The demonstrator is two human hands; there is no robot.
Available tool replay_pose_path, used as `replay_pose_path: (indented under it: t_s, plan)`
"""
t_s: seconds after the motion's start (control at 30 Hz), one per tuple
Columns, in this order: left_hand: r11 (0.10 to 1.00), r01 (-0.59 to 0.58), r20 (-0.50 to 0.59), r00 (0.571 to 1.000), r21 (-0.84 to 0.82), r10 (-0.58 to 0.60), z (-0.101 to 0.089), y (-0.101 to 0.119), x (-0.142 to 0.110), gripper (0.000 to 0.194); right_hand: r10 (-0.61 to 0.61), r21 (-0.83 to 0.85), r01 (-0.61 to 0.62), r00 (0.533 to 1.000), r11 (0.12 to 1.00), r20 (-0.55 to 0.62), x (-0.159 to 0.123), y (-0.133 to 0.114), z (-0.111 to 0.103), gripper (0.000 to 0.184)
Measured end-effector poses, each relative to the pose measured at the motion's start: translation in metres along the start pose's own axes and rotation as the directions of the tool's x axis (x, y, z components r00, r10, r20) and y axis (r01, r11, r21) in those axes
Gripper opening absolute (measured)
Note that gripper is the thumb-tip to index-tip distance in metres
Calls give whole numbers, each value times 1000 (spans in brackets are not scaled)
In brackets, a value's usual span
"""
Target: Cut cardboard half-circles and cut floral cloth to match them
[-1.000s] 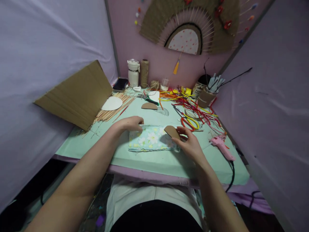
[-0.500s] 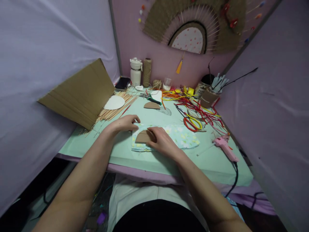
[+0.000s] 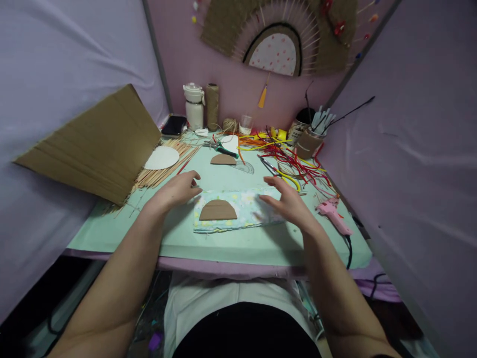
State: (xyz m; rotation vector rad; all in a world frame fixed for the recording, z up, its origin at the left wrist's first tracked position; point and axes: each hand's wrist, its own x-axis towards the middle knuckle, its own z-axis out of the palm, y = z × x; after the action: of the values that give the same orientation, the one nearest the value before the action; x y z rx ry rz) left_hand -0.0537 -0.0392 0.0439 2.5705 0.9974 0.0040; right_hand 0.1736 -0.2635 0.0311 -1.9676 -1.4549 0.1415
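Note:
A half-round piece of brown cardboard (image 3: 218, 211) lies flat on the left part of a folded floral cloth (image 3: 246, 211), its straight edge toward me. My left hand (image 3: 178, 190) is at the cloth's upper left corner, fingers slightly bent and apart, with nothing held. Over the right part of the cloth hovers my right hand (image 3: 286, 200), empty, thumb and fingers spread. Behind the cloth are a second cardboard half-round (image 3: 223, 159) and a clear protractor (image 3: 244, 167). Scissors (image 3: 285, 176) lie just beyond my right hand, which hides part of them.
A pink glue gun (image 3: 335, 216) lies at the right. Red and yellow pipe cleaners (image 3: 294, 161) and green-handled pliers (image 3: 225, 150) are farther back. At the left, a large cardboard sheet (image 3: 97, 144) leans over thin sticks (image 3: 164, 169) and a white oval (image 3: 162, 157).
My right hand has let go of the cardboard half-round and moved right, over the cloth. The half-round stays on the cloth. My left hand remains by the cloth's corner. The view has shifted.

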Motion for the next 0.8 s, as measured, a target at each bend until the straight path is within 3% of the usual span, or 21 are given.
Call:
replay_pose_path:
  t_s: [0.1,0.17,0.27,0.33,0.4,0.5,0.63,0.73,0.8]
  plan:
    - [996,-82,-29,996,38,83,6,25,5,40,118,-145,-122,992,982,-33,6,30,-26,38]
    - [985,-163,-12,986,52,164,13,46,10,38,267,-305,-274,962,912,-65,17,46,-40,34]
    - [958,-281,3,960,57,282,26,71,17,35,459,-578,-345,887,739,56,39,61,-52,32]
    - [942,-333,-5,943,32,333,31,78,18,33,510,-634,-317,848,705,143,53,66,-52,28]
    - [941,-339,-42,940,-11,338,33,74,16,30,545,-651,-305,815,695,200,64,69,-48,26]
    - [963,-256,-134,961,-85,243,28,55,9,25,595,-679,-299,764,671,251,74,71,-37,30]
    - [960,-184,-238,962,-212,132,20,27,-7,22,615,-712,-273,739,646,275,80,72,-27,36]
    - [940,-198,-357,930,-279,90,23,22,-28,20,607,-747,-251,756,615,245,81,70,-34,42]
    - [931,-255,-464,879,-262,110,33,27,-47,18,600,-769,-236,767,594,228,74,66,-47,42]
